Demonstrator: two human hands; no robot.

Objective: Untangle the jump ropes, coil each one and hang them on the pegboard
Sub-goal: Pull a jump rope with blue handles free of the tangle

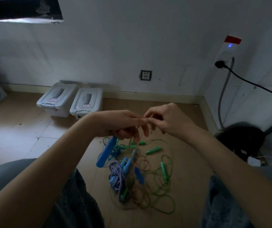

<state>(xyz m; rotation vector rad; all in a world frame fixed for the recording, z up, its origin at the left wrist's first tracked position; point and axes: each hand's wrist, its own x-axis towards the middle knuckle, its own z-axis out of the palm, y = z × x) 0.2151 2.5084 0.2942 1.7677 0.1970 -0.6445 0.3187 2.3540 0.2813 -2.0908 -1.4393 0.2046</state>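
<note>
You are sitting over a tangle of jump ropes point(142, 176) lying on the cardboard-covered floor point(186, 216) between your knees, directly below both hands. The whole heap is looking light and limp: thin green cords point(163, 195) are sprawling in loose loops at the right edge, a thicker purple-and-white braided rope point(116, 175) is bunching at the left, and pale tan strands are running up from the middle. The cords will likely be slipping and snagging on each other, so you are better off taking hold at the rigid plastic handles and feeding those through. Your left hand point(123, 124) is curling around a blue handle point(106, 152), which is hanging down and to the left from the fist, with strands draped over its fingers. Your right hand point(163, 119) is pinching what looks like a thin strand point(142, 118) at the left fingertips, just above the pile. Several green handles point(154, 150) are lying apart on the floor beyond the heap.
</note>
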